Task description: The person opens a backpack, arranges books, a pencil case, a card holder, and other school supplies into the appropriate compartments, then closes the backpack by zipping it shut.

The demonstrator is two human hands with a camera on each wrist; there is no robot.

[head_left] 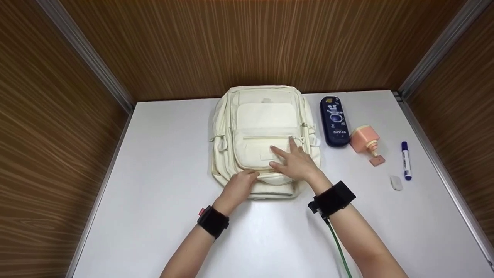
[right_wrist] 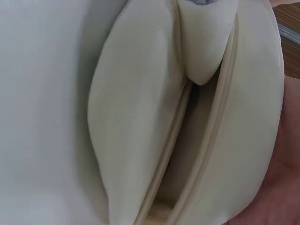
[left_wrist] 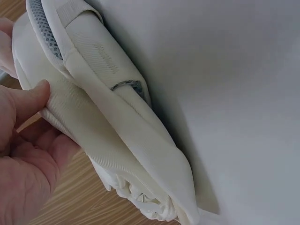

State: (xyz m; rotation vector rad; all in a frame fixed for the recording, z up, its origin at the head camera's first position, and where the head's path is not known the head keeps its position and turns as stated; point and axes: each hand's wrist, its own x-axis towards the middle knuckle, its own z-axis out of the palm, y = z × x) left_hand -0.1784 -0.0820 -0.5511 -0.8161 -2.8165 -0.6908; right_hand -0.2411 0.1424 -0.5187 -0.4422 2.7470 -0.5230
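Observation:
A cream backpack [head_left: 267, 116] lies front side up on the white table. My left hand [head_left: 240, 186] grips its near edge; the left wrist view shows the thumb [left_wrist: 35, 96] on the fabric and the other fingers curled behind. Spread over the front pocket [head_left: 252, 152], my right hand [head_left: 296, 163] rests with its fingers extended, the index fingertip beside the pocket's zipper. In the right wrist view, a zipped compartment [right_wrist: 194, 136] of the backpack gapes, and part of the right palm [right_wrist: 276, 180] shows behind the fabric.
Right of the backpack lie a dark blue pencil case [head_left: 334, 121], a pink-orange crank pencil sharpener [head_left: 364, 139], a blue-capped marker [head_left: 406, 160] and a small whitish eraser [head_left: 396, 183]. Wood-patterned panels [head_left: 266, 46] enclose the table at the back and sides. A green cable [head_left: 339, 247] trails from the right wristband.

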